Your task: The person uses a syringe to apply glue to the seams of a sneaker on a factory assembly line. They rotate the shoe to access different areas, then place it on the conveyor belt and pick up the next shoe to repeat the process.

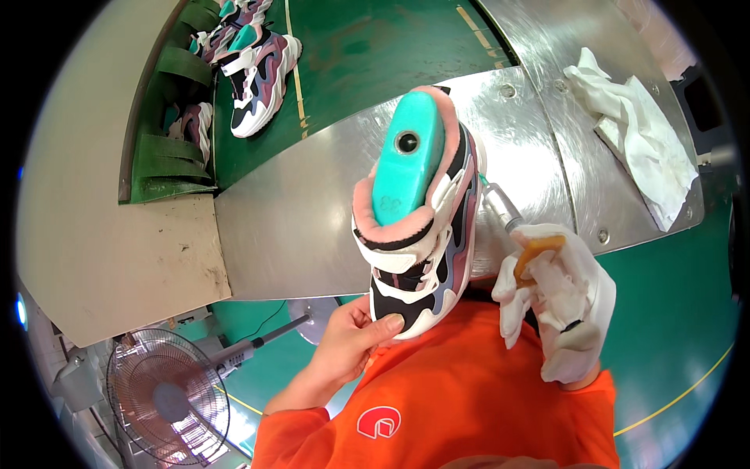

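A sneaker point(430, 258) in white, black, pink and purple stands tilted at the metal table's near edge, with a teal shoe last point(402, 176) filling its pink lining. My bare left hand point(351, 340) grips it by the toe, thumb on top and fingers underneath. In a white glove, my right hand point(558, 293) is closed around a slim silver pen-like tool point(501, 205). The tool's thin greenish tip is at the shoe's right side near the heel; whether it touches cannot be told. Something orange-yellow point(537, 256) shows at the gloved fingers.
More sneakers point(262, 82) lie on the green conveyor belt point(351, 47) at the far left, some behind green flaps point(168, 160). A crumpled white cloth point(637, 129) lies on the metal table point(297, 234) at the right. A standing fan point(168, 399) is at the lower left.
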The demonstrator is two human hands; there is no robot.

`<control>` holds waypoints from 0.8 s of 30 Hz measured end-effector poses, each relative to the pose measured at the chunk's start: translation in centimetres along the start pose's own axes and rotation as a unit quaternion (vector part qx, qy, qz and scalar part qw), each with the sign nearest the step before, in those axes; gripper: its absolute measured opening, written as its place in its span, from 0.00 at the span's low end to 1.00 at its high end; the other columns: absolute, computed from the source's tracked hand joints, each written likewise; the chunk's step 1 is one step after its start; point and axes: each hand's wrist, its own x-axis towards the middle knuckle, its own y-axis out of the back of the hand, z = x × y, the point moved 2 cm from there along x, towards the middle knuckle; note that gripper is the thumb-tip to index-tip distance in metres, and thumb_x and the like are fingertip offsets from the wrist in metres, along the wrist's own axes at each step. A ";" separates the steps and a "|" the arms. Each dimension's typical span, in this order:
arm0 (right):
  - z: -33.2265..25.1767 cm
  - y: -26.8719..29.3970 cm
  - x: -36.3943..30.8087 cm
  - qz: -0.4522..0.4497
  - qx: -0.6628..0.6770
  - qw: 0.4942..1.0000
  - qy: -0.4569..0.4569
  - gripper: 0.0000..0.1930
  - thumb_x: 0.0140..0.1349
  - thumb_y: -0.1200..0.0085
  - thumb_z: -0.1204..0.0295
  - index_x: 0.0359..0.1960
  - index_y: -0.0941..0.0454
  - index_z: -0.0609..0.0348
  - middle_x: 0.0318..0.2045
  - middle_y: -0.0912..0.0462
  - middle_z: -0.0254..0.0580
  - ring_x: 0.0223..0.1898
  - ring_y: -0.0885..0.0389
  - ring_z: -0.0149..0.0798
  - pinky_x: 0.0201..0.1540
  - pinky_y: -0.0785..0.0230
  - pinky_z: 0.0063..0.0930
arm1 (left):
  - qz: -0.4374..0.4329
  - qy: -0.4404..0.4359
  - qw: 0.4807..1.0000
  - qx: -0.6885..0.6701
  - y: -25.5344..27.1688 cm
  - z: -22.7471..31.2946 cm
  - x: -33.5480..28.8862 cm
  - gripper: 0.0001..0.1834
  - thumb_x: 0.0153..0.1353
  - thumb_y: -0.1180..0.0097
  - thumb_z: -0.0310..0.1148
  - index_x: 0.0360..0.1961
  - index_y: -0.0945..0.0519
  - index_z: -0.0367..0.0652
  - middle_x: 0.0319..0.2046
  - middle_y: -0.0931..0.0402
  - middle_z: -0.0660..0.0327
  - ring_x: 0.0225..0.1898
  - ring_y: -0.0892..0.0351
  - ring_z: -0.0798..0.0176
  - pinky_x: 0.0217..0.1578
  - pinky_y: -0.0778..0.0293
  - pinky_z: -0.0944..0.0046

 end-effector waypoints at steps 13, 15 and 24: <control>0.7 2.2 -1.0 0.078 -0.147 0.960 0.224 0.54 0.26 0.26 0.75 0.62 0.43 0.62 0.39 0.27 0.44 0.35 0.25 0.35 0.39 0.30 0.26 | 0.205 -0.425 0.758 0.451 1.0 8.4 0.2 0.35 0.52 0.32 0.33 0.60 0.32 0.34 0.47 0.22 0.55 0.48 0.23 0.62 0.49 0.27 0.62; 0.5 1.9 -0.8 0.117 -0.207 0.955 0.180 0.50 0.28 0.30 0.80 0.61 0.42 0.61 0.41 0.29 0.40 0.38 0.26 0.33 0.43 0.32 0.27 | 0.190 -0.499 0.696 0.479 -2.0 9.8 0.4 0.38 0.49 0.29 0.34 0.60 0.32 0.36 0.49 0.24 0.55 0.49 0.24 0.62 0.50 0.28 0.62; -2.6 1.7 1.4 0.126 -0.579 0.786 0.177 0.37 0.39 0.44 0.87 0.58 0.32 0.52 0.40 0.27 0.44 0.33 0.22 0.39 0.34 0.28 0.28 | -0.052 -0.352 0.886 0.298 -0.5 15.7 6.9 0.43 0.44 0.28 0.33 0.60 0.37 0.31 0.44 0.24 0.57 0.42 0.22 0.66 0.47 0.27 0.66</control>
